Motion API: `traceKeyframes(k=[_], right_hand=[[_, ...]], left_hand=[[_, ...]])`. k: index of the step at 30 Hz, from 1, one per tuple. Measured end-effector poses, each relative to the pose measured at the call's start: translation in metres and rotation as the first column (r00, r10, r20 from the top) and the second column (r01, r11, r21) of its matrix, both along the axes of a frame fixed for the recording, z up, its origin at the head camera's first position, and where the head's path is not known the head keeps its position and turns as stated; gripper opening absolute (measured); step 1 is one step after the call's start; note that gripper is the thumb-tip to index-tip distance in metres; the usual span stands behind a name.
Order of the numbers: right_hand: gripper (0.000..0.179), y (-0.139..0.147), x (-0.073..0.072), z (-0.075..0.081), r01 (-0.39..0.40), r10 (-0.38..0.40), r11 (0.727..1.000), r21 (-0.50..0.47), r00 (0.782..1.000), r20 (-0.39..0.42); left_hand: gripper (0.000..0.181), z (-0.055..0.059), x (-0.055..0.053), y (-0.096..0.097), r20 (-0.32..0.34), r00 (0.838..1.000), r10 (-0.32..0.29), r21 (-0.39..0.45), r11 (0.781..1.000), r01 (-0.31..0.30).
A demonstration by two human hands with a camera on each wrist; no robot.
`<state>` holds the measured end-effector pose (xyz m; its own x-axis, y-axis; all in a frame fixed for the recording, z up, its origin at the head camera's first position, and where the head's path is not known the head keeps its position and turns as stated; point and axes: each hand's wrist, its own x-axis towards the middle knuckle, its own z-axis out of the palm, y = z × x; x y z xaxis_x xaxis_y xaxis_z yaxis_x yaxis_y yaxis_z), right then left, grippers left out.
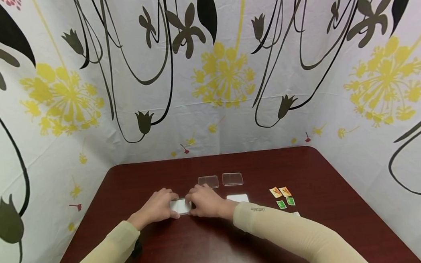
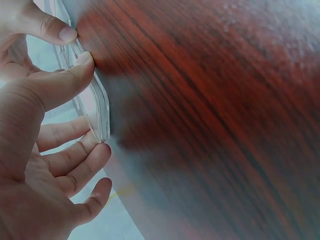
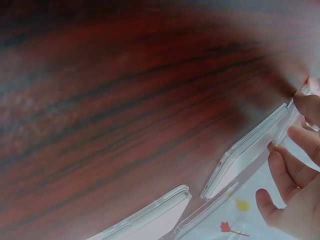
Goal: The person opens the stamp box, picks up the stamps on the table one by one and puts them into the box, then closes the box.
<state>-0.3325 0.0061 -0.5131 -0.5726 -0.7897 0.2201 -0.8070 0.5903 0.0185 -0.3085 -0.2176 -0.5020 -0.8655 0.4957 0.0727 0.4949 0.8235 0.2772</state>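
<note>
My left hand [image 1: 158, 206] holds the left end of a flat, clear plastic case [image 1: 180, 206] with a whitish inside. Its thumb lies along the near edge and its fingers bend round the far side, as the left wrist view shows on the case [image 2: 102, 110]. From the right, my right hand [image 1: 205, 202] pinches the same case, its thumb close to the left thumb. Under the right hand, two more white-filled cases show in the right wrist view, a nearer case [image 3: 145, 220] and a farther case [image 3: 247, 150].
Two clear, shallow plastic lids, a left lid [image 1: 208, 182] and a right lid [image 1: 232, 179], lie behind the hands. Right of my right hand sits a white case [image 1: 237, 198]. Farther right are orange stamp-like pieces [image 1: 285, 191] and green ones [image 1: 281, 204]. A patterned curtain [image 1: 217, 127] surrounds the table.
</note>
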Motion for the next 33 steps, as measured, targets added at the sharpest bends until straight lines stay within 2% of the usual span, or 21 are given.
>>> traceKeyframes(k=[6,10,18,25,33], right_hand=[[0.024,0.0,0.002,0.003,0.004,-0.004,1.0,-0.014,1.0,0.003],[0.025,-0.001,0.003,0.005,0.005,-0.005,1.0,-0.019,1.0,0.018],[0.027,0.0,-0.001,0.005,0.005,-0.003,0.999,-0.039,0.999,0.053],[0.026,0.001,-0.004,0.005,0.01,-0.008,0.999,-0.035,0.999,0.051],[0.027,0.0,-0.005,0.002,0.001,0.001,0.999,-0.042,0.999,0.049]], left_hand=[[0.048,0.002,0.0,0.0,0.004,1.0,0.007,0.002,1.0,-0.007],[0.049,0.004,-0.001,0.0,0.046,0.999,0.01,0.019,1.0,-0.011],[0.047,0.005,-0.009,0.0,0.117,0.993,0.013,0.026,1.0,-0.016],[0.046,0.002,-0.018,0.0,0.129,0.991,-0.019,0.026,1.0,0.016],[0.047,0.003,-0.021,-0.001,0.168,0.985,-0.025,0.021,1.0,0.022]])
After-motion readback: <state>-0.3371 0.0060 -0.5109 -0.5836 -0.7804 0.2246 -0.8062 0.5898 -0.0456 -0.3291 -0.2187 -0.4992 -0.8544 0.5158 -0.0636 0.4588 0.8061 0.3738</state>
